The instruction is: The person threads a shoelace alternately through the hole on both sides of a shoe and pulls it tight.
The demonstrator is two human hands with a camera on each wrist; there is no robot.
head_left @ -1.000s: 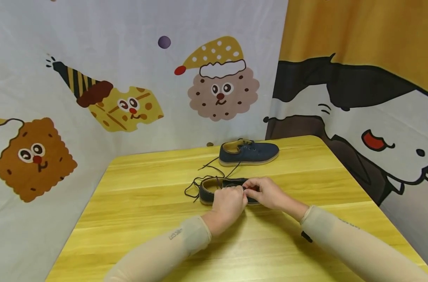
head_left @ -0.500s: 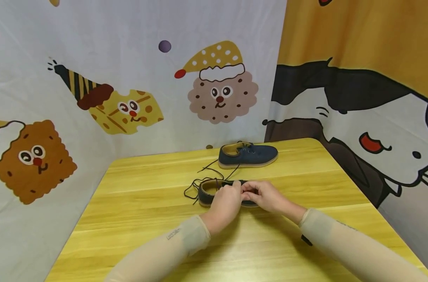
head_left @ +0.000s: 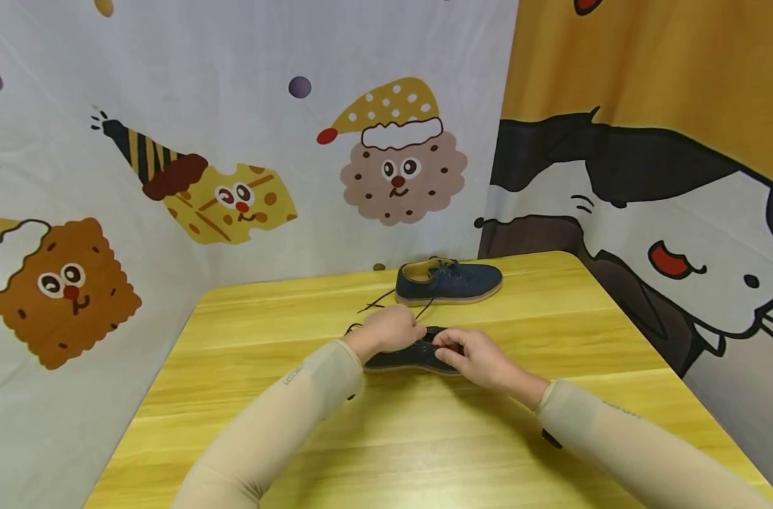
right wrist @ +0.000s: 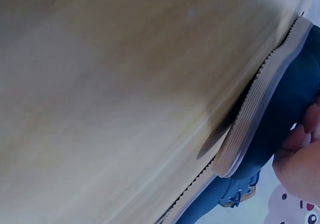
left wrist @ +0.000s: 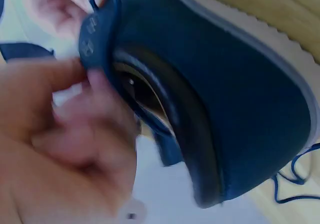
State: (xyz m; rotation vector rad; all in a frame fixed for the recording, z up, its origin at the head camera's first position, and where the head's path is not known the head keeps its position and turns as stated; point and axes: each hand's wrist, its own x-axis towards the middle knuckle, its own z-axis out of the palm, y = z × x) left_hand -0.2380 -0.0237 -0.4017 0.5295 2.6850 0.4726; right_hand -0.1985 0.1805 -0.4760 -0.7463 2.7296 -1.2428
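Observation:
A dark navy lace-up shoe (head_left: 402, 362) with a pale sole stands on the yellow wood-look table, partly covered by both hands. My left hand (head_left: 387, 327) is above its opening, fingers curled and blurred in the left wrist view. There, thumb and forefinger pinch the dark shoelace at the edge of the eyelet flap (left wrist: 89, 46). At the front of the lacing, my right hand (head_left: 478, 358) holds the shoe's upper with bent fingers, its fingertips partly hidden. A loose length of lace (left wrist: 300, 199) lies behind the heel.
The matching navy shoe (head_left: 462, 284) stands behind, toe to the right, near the table's (head_left: 265, 396) back edge. Loose laces (head_left: 376, 305) trail at its heel end. A printed cartoon curtain (head_left: 246, 127) hangs right behind the table.
My left hand has moved left and away from my right hand, up over the shoe's opening. The near shoe has tilted, showing more of its side. My right hand stays at the lacing.

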